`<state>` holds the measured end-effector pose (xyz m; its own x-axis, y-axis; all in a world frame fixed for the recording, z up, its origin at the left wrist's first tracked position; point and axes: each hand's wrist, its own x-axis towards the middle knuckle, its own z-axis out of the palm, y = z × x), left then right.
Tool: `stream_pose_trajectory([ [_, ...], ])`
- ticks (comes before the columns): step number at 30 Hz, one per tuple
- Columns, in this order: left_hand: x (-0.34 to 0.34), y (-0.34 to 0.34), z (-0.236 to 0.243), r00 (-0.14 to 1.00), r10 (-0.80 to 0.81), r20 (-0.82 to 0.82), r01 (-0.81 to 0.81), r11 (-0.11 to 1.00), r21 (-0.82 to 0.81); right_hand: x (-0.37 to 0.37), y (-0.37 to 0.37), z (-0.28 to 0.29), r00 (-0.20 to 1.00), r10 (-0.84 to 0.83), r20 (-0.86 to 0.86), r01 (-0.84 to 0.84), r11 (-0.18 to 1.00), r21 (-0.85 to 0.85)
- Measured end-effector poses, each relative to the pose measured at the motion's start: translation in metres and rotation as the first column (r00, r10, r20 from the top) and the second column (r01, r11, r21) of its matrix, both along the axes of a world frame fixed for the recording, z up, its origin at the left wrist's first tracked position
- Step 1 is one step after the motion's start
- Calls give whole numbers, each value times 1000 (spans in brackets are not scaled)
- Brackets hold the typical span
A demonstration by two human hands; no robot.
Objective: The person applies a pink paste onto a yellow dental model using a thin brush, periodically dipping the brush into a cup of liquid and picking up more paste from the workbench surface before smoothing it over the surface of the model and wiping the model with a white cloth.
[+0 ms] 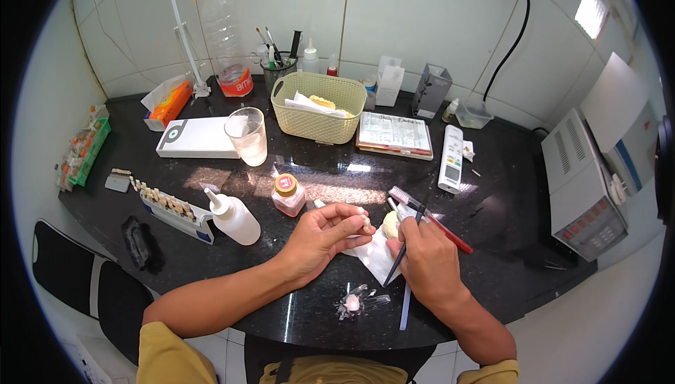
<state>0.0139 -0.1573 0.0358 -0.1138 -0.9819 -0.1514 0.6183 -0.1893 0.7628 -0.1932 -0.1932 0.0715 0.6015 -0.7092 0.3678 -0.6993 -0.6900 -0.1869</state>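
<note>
My left hand (330, 236) pinches a small pale, tooth-like piece (365, 226) between thumb and fingers. Just right of it, my right hand (427, 261) grips a long dark slim tool (391, 271), angled down toward a white paper sheet (369, 261). A cream-coloured lump (391, 219) sits beside my right fingers, partly hidden by them. Behind that hand lie a red-handled brush (457, 240) and other slim items. A pink blob with clear bits (352, 303) is on the black worktop in front of my hands, near a pale bluish strip (405, 310).
A white squeeze bottle (237, 224), shade-guide holder (200, 226) and pink jar (288, 201) stand left of centre on the worktop (492, 285). A glass (246, 143), basket (316, 120) and remote (451, 162) are farther back. A boxy appliance (576, 194) occupies the right side.
</note>
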Motion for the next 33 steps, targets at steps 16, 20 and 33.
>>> stream_pose_trajectory([
  [16, 2, 1, 1, 1000, 7, -8, -7, 1000, 6, -5, -8, 13, 999, -28, 16, 29, 998, -57],
  [20, 1, -1, 0, 1000, -5, -10, 5, 1000, 2, -15, -18, 5, 1000, -13, 4, 13, 999, -49],
  [33, -1, 2, 0, 997, -59, -55, 56, 997, -58, -14, -28, 7, 570, -393, 721, -555, 463, 691],
])
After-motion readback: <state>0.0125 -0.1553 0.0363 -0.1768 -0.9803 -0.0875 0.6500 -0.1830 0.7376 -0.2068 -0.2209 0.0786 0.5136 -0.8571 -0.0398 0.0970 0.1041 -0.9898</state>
